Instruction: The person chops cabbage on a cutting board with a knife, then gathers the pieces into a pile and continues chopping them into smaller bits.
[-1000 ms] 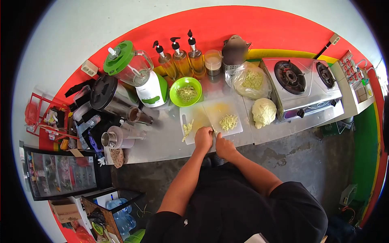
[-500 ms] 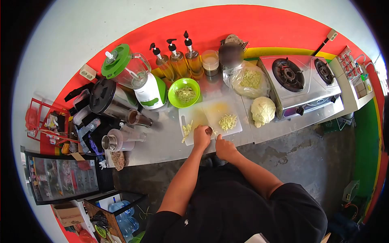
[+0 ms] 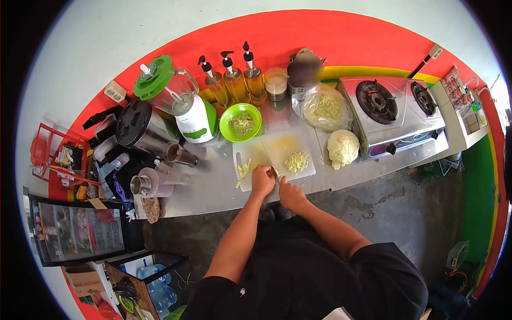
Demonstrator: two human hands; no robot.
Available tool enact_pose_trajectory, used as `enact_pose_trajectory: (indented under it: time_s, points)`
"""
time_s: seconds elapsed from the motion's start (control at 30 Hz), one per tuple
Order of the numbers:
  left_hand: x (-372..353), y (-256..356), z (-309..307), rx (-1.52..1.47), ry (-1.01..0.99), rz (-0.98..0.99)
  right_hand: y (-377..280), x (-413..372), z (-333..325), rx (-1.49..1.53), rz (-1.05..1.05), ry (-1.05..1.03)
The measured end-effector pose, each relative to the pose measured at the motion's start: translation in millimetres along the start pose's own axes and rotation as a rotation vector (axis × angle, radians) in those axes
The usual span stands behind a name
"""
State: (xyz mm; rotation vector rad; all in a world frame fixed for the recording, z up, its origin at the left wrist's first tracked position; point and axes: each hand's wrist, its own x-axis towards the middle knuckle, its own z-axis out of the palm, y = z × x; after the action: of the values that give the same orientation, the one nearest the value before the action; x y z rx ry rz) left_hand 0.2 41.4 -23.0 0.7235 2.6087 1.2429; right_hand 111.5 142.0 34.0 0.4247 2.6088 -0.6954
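**Knife** (image 3: 277, 173): on white cutting board (image 3: 266, 149), at its near edge, between the two hands. Only a thin bit of blade shows, w/ pale cabbage bits at it.

**R hand** (image 3: 292, 195): closed tight round the knife's handle end, forefinger stretched fwd along it. Handle itself hidden.

**L hand** (image 3: 262, 180): just left of blade, resting on board, fingers curled down. What's under them can't be told.

**Shredded cabbage pile** (image 3: 297, 161): on board, just right of blade, apart from both hands.

**Cabbage strips** (image 3: 242, 172): by board's left edge, beside L hand.

**Steel counter** (image 3: 213, 186): bears board and the rest.

**Green bowl** (image 3: 242, 121): just behind board, shreds inside.

**Cabbage head** (image 3: 343, 148): right of board, just beside gas stove (image 3: 397, 106).

**Plastic bag** (image 3: 325, 108): behind cabbage head, shreds inside.

**Pump bottles** (image 3: 234, 80): three in a row at wall, behind bowl.

**Blender** (image 3: 176, 101): green lid, left of bowl.
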Motion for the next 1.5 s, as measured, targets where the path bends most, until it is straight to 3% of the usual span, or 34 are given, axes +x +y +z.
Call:
enact_pose_trajectory:
  time_s: [0.17, 0.4, 0.57, 0.7, 0.77, 0.9, 1.07, 1.5]
  points:
    - [-2, -19, 12, 0.086, 0.036, 0.035, -3, -5, -11, 0.001, -0.011, -0.013]
    - [-22, 6, 7, 0.116, 0.122, 0.027, -1, 4, -3, -0.019, 0.017, 0.012]
    - [-32, 15, 8, 0.235, 0.22, 0.159, -3, 1, 0, -0.069, -0.007, -0.011]
    - [-36, 16, 5, 0.319, 0.192, 0.182, -1, 8, 5, -0.087, -0.004, 0.012]
    - [-39, 14, 4, 0.32, 0.189, 0.293, 1, 7, -3, -0.014, -0.026, -0.011]
    - [-42, 13, 1, 0.329, 0.145, 0.283, -5, 4, -2, -0.033, -0.023, -0.004]
    - [-39, 20, -2, 0.107, 0.176, 0.056, 3, 21, 2, -0.09, -0.039, -0.026]
    - [-33, 0, -5, -0.022, 0.141, 0.024, -7, 11, -5, -0.039, -0.029, -0.007]
